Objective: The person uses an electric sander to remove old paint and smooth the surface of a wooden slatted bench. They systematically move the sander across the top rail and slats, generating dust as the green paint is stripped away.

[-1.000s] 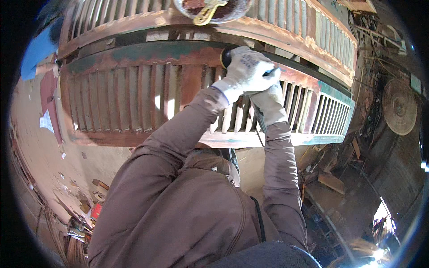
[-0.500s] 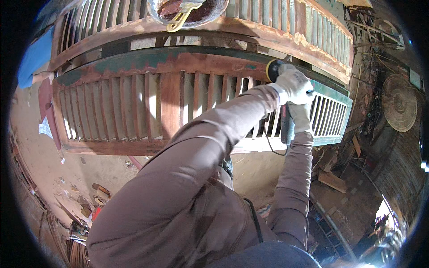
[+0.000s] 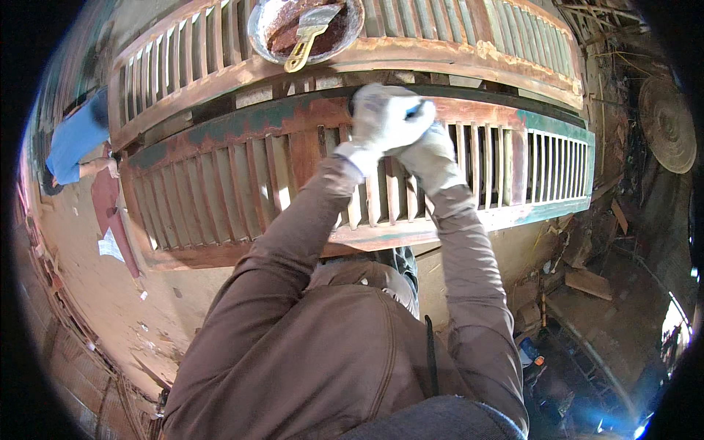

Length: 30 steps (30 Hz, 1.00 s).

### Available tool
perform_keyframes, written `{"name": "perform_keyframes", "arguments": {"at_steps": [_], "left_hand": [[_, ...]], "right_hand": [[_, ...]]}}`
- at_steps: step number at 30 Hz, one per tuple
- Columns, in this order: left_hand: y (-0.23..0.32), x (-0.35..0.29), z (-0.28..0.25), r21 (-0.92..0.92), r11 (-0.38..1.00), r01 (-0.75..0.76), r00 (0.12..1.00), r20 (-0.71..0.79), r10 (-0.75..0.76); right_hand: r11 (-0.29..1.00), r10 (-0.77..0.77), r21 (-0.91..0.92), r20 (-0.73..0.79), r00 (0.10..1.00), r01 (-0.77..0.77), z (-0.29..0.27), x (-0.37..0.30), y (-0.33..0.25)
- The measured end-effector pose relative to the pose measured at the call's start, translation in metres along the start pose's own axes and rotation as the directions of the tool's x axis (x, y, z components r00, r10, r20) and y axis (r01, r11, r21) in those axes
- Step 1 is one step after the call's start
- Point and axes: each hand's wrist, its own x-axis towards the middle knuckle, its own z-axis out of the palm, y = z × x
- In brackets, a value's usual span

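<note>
Both my hands wear whitish work gloves. My left hand (image 3: 385, 117) is closed over the front of an angle grinder, above the upper rail of a slatted wooden shutter (image 3: 293, 158). Lower and to the right, my right hand (image 3: 434, 160) is wrapped around the tool's body. The gloves hide nearly all of the grinder, and whether its disc touches the wood cannot be made out. Patchy green paint remains on the shutter's upper left rail and right end; elsewhere reddish-brown wood shows.
Beyond lies a second slatted shutter (image 3: 433, 51). A metal bowl (image 3: 258, 33) of dark reddish stuff stands on it, with a yellow-handled scraper (image 3: 304, 45) across it. At far left is another person in a blue top (image 3: 79, 136). A round woven tray (image 3: 666, 125) hangs at right.
My hands and the grinder have moved left along the shutter's upper rail. The disc and body, visible before, are now mostly covered. The view has shifted, revealing more of the other person.
</note>
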Motion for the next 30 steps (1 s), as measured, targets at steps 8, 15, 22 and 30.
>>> {"name": "perform_keyframes", "arguments": {"at_steps": [8, 15, 22, 30], "left_hand": [[0.068, 0.039, 0.132, -0.122, 0.993, 0.006, 0.964, 0.264, 0.027], [0.043, 0.044, 0.095, -0.052, 0.999, 0.005, 0.963, 0.271, 0.009], [-0.014, 0.010, -0.014, -0.043, 0.999, -0.024, 0.995, -0.098, 0.019], [0.045, 0.042, 0.086, -0.002, 1.000, -0.012, 1.000, 0.016, 0.012]], "right_hand": [[0.994, 0.059, 0.099, -0.226, 0.972, -0.038, -0.033, -0.032, 0.177], [0.997, -0.039, 0.058, -0.277, 0.960, 0.057, -0.017, -0.009, 0.123], [0.999, -0.030, -0.036, -0.089, 0.996, 0.026, 0.021, 0.022, -0.015], [0.994, -0.053, 0.090, -0.156, 0.986, 0.067, -0.031, 0.002, 0.110]]}}
